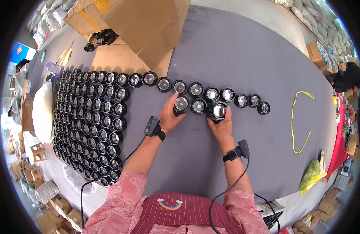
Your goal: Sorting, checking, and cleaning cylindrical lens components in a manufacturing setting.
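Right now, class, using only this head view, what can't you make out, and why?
All in the head view:
Underside of the black cup at the left hand: its own body hides it.
Palm of the right hand: turned away, toward a second cup.
Deeper inside the cardboard box: its walls block it.
Lower sides within the packed rows: neighbouring cups cover them.
Worker in dark clothes: too small, near the rim.

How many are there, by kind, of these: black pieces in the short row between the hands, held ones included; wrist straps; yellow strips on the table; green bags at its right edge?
Black pieces: 3
Wrist straps: 2
Yellow strip: 1
Green bag: 1
Total: 7
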Motion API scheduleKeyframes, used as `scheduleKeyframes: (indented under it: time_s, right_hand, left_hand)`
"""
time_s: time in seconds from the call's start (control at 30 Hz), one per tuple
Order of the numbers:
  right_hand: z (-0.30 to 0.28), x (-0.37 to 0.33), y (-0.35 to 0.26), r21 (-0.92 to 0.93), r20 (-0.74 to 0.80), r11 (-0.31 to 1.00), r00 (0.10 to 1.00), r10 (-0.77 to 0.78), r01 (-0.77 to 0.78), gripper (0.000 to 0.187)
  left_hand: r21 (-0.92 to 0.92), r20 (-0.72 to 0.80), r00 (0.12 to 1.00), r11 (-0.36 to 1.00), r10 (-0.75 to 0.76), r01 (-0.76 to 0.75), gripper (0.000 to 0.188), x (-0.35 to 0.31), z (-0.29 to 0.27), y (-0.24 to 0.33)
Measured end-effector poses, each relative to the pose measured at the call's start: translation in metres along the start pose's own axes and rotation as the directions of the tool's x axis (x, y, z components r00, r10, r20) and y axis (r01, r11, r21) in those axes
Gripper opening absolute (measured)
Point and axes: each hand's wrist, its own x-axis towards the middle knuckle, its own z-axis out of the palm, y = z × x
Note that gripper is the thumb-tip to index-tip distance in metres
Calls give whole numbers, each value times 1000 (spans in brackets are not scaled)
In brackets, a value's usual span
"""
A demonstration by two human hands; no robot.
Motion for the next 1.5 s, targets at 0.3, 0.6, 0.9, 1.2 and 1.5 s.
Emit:
scheduleKeyframes:
  time_s: [0.3,0.6,0.9,1.2,1.5]
  right_hand:
    - [5,-6,15,13,-46,1000,999,20,-19,96]
    - [9,-4,14,9,-59,998,997,-56,57,100]
    - [-30,3,-23,-92,-14,996,1000,-16,15,97]
    - [-74,10,-162,695,197,657,956,216,-292,84]
    - [-77,-9,-198,775,489,293,825,285,-560,69]
  left_hand:
    - [-681,115,974,698,-193,219,112,1,-33,39]
    - [-826,191,961,497,-200,268,111,6,-52,75]
    - [-845,230,949,441,-214,304,112,-1,-58,97]
    - [-835,289,947,448,-139,321,107,-33,-62,143]
    - [-786,345,909,459,-233,415,82,-66,-88,153]
